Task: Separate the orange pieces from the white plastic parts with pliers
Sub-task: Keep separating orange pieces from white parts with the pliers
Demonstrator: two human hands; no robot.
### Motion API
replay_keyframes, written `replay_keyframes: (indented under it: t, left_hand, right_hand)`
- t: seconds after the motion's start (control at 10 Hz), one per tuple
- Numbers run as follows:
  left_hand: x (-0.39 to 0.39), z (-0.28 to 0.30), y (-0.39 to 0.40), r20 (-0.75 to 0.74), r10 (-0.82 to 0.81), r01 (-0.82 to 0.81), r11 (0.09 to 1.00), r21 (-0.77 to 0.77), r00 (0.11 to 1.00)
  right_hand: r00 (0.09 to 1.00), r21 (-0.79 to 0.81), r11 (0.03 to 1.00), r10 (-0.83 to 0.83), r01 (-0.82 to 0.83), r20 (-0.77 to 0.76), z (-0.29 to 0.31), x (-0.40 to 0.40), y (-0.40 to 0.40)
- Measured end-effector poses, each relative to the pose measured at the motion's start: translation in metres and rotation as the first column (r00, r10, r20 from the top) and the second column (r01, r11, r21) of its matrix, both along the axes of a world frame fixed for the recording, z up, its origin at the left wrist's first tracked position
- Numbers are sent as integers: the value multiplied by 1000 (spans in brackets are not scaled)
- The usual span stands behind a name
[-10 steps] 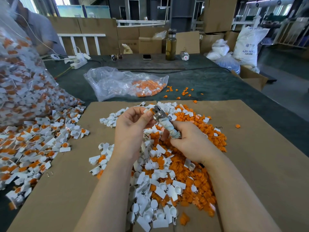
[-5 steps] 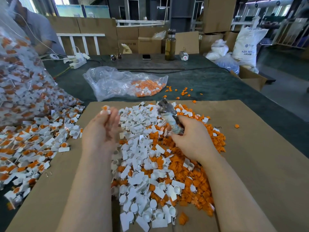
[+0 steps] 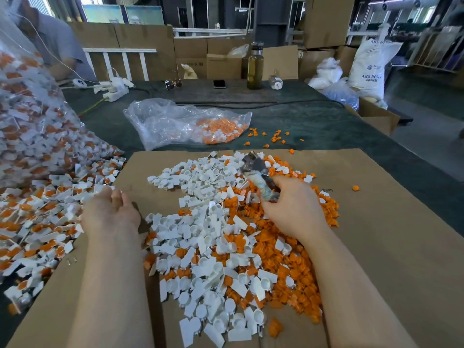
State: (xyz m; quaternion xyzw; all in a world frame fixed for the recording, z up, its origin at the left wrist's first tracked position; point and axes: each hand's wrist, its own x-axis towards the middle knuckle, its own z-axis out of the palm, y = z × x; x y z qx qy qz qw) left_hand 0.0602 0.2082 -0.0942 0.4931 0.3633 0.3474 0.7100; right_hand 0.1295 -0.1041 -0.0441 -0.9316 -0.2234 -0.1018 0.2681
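Right hand [image 3: 292, 209]: fingers grip pliers [image 3: 259, 175], centre-right of frame.
Left hand [image 3: 110, 213]: fingers relaxed, holding nothing, beside unsorted parts [image 3: 50, 209].

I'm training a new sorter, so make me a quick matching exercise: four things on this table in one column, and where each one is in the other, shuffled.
Things:
1. pliers
2. phone
3. clear bag
4. left hand

Places:
A. far edge of the table, beside the bottle
B. at the heap of unsorted parts
C. in the right hand
D. on the green cloth beyond the cardboard

Pairs: 1-C, 2-A, 3-D, 4-B
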Motion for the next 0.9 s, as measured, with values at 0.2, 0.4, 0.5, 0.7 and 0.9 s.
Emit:
replay_keyframes:
  t: [0.2, 0.4, 0.5, 0.7, 0.9]
  left_hand:
    - [-12, 52, -58, 66, -161, 160, 987, 27, 985]
    - [5, 51, -98, -402, -211, 402, 778, 483, 891]
    - [9, 49, -106, -549, -153, 512, 622, 593, 822]
    - [12, 54, -115, -665, -57, 597, 503, 626, 745]
    - [13, 53, -120, -625, -29, 561, 474, 679, 780]
  right_hand:
    - [997, -181, 982, 63, -54, 49, -7, -3, 10]
    - [997, -259, 965, 59, -43, 55, -12, -2, 14]
    - [997, -286, 957, 59, -42, 51, -13, -2, 15]
    - [998, -290, 955, 62, -56, 13, -12, -1, 18]
    - [998, -291, 955, 63, -65, -16, -11, -1, 19]
